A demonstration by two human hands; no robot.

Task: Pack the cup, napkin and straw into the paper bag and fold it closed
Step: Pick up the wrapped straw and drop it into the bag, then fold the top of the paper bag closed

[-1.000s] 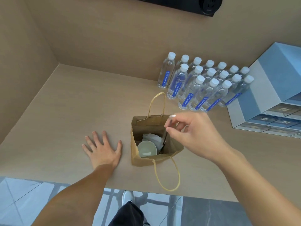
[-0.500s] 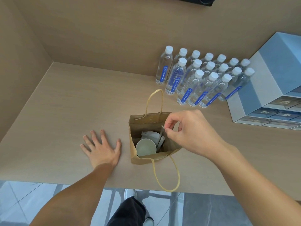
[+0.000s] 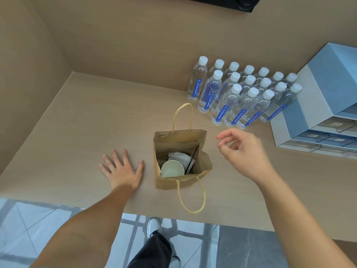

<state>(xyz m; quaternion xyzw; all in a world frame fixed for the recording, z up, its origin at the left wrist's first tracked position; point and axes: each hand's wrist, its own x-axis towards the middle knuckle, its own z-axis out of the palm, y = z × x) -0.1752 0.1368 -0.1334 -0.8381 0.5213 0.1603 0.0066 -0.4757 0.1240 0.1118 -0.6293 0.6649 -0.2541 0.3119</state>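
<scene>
A brown paper bag (image 3: 178,143) stands open on the wooden counter, its two yellow handles splayed away from the mouth. Inside it sit a pale green cup (image 3: 172,169), a crumpled white napkin (image 3: 179,156) behind the cup, and a dark straw (image 3: 191,160) leaning against the right wall. My left hand (image 3: 123,170) lies flat on the counter just left of the bag, fingers spread. My right hand (image 3: 242,151) hovers to the right of the bag, fingers loosely curled and holding nothing.
Several water bottles (image 3: 237,97) with white caps and blue labels stand in rows behind the bag. A blue-grey drawer cabinet (image 3: 320,115) fills the right side. The counter's front edge (image 3: 135,210) runs close under the bag; walls close off the back and left.
My right hand let go of the straw, which now rests in the bag, and moved out to the right of the bag. My left hand stayed flat on the counter.
</scene>
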